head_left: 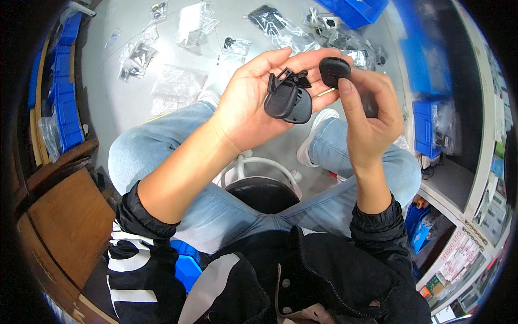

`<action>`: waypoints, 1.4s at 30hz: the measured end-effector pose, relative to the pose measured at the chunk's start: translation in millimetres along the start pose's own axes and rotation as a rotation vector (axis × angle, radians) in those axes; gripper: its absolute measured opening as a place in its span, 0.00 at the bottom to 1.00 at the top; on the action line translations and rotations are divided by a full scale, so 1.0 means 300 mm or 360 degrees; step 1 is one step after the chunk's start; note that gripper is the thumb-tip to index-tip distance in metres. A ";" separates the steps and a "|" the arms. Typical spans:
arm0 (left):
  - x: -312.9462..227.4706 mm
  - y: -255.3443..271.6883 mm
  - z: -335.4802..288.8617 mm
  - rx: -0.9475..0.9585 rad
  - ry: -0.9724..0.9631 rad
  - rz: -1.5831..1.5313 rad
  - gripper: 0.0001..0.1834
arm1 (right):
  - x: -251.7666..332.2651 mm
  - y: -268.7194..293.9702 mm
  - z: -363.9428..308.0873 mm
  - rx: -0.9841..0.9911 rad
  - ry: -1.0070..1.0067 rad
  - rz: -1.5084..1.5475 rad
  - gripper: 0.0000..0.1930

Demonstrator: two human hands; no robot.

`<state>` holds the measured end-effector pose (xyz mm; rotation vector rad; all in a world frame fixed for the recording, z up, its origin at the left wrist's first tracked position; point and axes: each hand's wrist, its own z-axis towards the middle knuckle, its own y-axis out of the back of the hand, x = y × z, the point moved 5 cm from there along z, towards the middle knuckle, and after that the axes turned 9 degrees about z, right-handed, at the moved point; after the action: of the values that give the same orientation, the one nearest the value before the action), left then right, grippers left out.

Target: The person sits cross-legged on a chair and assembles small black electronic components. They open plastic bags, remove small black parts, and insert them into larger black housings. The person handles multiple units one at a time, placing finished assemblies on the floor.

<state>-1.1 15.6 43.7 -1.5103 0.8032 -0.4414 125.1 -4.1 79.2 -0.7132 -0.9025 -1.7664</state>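
Note:
My left hand (243,108) is turned palm up over the gap between my knees, cradling several small black plastic clip parts (283,100). Two of the parts have rounded flat plates, and a thin bracket-like piece sticks up beside them. To its right, my right hand (375,119) pinches a black oval plastic pad (334,72) between thumb and fingers. The pad is held up just over the left fingertips, with its small holes or bumps showing. Whether it touches those fingertips, I cannot tell.
Clear bags of black parts (141,56) lie scattered on the grey floor, with more bags (270,21) ahead. A blue bin (356,11) stands at the far right. Blue bins line the left shelf (66,97); a white-framed rack (442,200) is on the right. My stool (261,194) is below me.

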 end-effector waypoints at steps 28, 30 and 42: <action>0.033 0.037 0.001 -0.0168 0.0068 0.0117 0.26 | 0.038 -0.073 -0.020 0.0408 0.0094 -0.0471 0.15; 0.038 0.046 0.000 -0.0160 0.0086 0.0098 0.26 | 0.033 -0.075 -0.021 0.0424 0.0045 -0.0494 0.14; 0.053 0.073 0.002 0.0107 0.0123 -0.0098 0.26 | 0.011 -0.068 -0.025 0.0414 -0.0103 -0.0399 0.09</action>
<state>5.3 5.9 19.3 -1.4659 0.7957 -0.5701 104.3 -7.1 72.5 -0.5065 -1.2847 -1.8045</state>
